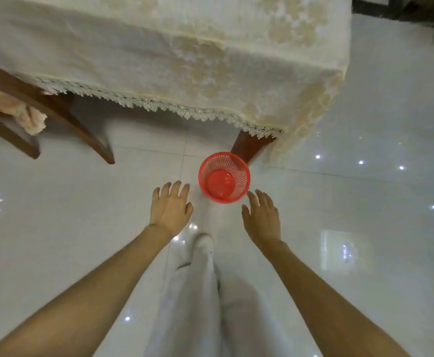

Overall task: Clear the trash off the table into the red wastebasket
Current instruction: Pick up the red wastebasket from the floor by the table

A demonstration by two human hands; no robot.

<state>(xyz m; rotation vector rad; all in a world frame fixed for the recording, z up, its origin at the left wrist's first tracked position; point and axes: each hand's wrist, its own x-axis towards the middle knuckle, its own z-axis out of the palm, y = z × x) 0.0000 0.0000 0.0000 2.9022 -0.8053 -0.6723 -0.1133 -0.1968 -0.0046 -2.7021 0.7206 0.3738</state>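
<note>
wastebasket [224, 177] stood upright on the floor just ahead, between both empty, spread hands, right hand [262, 217] nearer than left hand [170, 207].

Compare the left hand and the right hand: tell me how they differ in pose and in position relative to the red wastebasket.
The left hand hangs to the left of the red wastebasket, back facing the camera; the right hand hangs below and right of it, turned more edge-on. The left hand's fingertips reach level with the basket's lower half; the right hand's stop near its bottom edge. Both are open, empty, and apart from the basket.
</note>
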